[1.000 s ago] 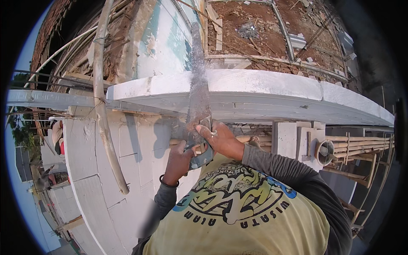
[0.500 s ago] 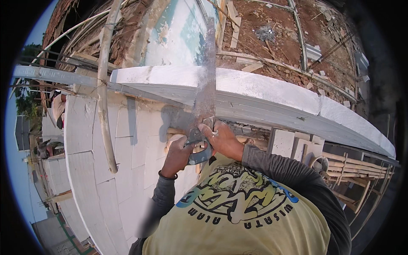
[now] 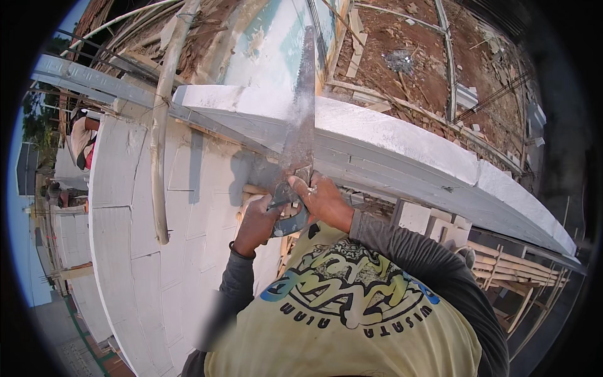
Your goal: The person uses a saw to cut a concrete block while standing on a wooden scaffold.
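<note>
My right hand (image 3: 325, 202) is closed around the upper part of a hand saw's grey handle, close to where the blade begins. Lower on the same handle, my left hand (image 3: 256, 223) is closed too. The long, dusty blade of the hand saw (image 3: 304, 129) points away from me and crosses the white block ledge (image 3: 396, 129). Pale dust blurs the blade's left edge at the ledge. How deep the teeth sit in the block cannot be made out.
A white block wall (image 3: 144, 207) stands at left, with a wooden pole (image 3: 159, 157) hanging before it. A metal channel (image 3: 94, 78) runs under the ledge. Loose white blocks (image 3: 414, 217) and bamboo scaffolding (image 3: 509, 261) lie at right. Another person (image 3: 81, 141) is at far left.
The view has shifted slightly, and the ledge's left part sits higher in the picture. Both hands keep their hold on the saw. The person at far left shows more.
</note>
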`<state>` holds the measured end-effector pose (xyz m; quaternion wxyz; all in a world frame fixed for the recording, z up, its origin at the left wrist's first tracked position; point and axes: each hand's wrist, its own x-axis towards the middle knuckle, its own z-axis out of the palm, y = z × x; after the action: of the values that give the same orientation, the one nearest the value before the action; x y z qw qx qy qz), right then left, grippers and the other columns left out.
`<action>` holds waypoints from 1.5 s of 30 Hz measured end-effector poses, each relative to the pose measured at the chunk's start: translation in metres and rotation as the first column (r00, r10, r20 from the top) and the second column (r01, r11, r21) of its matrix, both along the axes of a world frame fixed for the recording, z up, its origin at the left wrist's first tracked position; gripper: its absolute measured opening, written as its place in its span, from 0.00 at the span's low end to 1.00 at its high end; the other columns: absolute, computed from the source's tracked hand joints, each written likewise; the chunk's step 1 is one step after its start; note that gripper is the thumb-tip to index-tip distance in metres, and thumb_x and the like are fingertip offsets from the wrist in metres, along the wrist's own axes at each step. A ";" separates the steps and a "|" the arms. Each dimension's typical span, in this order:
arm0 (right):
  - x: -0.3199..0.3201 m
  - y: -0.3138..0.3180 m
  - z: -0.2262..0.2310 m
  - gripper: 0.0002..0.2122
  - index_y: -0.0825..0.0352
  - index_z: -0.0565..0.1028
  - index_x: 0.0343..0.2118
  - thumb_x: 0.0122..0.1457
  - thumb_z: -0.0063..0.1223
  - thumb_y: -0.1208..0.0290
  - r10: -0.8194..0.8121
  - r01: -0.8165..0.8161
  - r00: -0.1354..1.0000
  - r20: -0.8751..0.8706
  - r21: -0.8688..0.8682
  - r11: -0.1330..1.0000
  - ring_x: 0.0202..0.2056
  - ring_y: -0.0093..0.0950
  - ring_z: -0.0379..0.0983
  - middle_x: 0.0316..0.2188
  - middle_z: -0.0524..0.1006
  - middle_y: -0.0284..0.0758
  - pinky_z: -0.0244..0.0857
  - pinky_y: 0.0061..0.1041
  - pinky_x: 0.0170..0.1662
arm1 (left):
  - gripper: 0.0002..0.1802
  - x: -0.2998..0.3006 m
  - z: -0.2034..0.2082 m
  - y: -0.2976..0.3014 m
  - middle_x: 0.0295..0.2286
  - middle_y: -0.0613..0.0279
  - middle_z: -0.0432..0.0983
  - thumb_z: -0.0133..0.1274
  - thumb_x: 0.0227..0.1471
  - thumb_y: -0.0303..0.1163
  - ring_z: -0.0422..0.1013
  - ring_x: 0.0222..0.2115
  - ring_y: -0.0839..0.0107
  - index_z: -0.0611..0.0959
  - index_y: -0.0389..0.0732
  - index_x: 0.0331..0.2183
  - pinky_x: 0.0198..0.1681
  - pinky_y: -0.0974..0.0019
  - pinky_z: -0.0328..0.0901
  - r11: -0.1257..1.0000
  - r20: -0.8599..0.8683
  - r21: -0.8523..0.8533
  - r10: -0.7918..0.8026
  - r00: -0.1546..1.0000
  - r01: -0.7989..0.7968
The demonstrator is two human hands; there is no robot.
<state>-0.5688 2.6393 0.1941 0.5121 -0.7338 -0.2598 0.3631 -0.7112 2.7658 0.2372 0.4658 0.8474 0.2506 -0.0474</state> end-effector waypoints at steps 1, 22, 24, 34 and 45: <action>-0.004 0.006 0.001 0.25 0.75 0.76 0.42 0.65 0.48 0.51 0.022 -0.021 0.999 0.038 -0.008 1.000 0.39 0.55 0.75 0.33 0.77 0.59 0.67 0.43 0.45 | 0.14 -0.003 0.008 0.000 0.36 0.50 0.78 0.54 0.53 0.28 0.76 0.34 0.57 0.85 0.42 0.43 0.39 0.58 0.69 0.995 -0.087 -0.038 0.091 0.992 -0.095; 0.020 -0.022 0.066 0.25 0.75 0.78 0.37 0.65 0.49 0.50 -0.258 0.290 0.947 -0.190 0.167 0.942 0.20 0.29 0.76 0.21 0.79 0.40 0.68 0.29 0.24 | 0.15 0.058 -0.003 0.021 0.27 0.42 0.76 0.52 0.55 0.31 0.74 0.31 0.46 0.81 0.31 0.41 0.37 0.53 0.67 0.937 0.219 0.157 -0.341 0.914 0.312; 0.023 -0.018 0.057 0.25 0.76 0.77 0.37 0.65 0.49 0.50 -0.252 0.265 0.952 -0.173 0.059 0.962 0.20 0.30 0.76 0.20 0.78 0.41 0.68 0.29 0.23 | 0.15 0.055 -0.030 0.027 0.28 0.43 0.76 0.51 0.55 0.31 0.74 0.31 0.46 0.81 0.32 0.41 0.37 0.54 0.67 0.945 0.266 0.142 -0.324 0.908 0.296; -0.009 0.027 0.032 0.26 0.75 0.76 0.37 0.65 0.48 0.49 -0.127 0.123 0.992 0.020 0.140 0.982 0.24 0.36 0.78 0.22 0.77 0.44 0.68 0.32 0.29 | 0.15 -0.008 -0.019 0.057 0.28 0.56 0.80 0.54 0.55 0.31 0.74 0.28 0.71 0.84 0.38 0.43 0.34 0.68 0.68 0.979 0.199 0.112 -0.190 0.962 0.170; -0.007 -0.042 0.032 0.22 0.76 0.75 0.37 0.66 0.49 0.54 -0.350 0.349 0.936 0.044 0.015 0.937 0.24 0.38 0.77 0.24 0.78 0.44 0.69 0.33 0.29 | 0.14 0.029 -0.058 0.014 0.31 0.40 0.77 0.51 0.56 0.30 0.76 0.31 0.49 0.79 0.30 0.40 0.36 0.54 0.68 0.711 0.298 0.569 -0.647 0.701 0.414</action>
<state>-0.5754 2.5977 0.2264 0.5646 -0.7748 -0.1383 0.2485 -0.6818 2.7794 0.1794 0.2622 0.9519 -0.1324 0.0870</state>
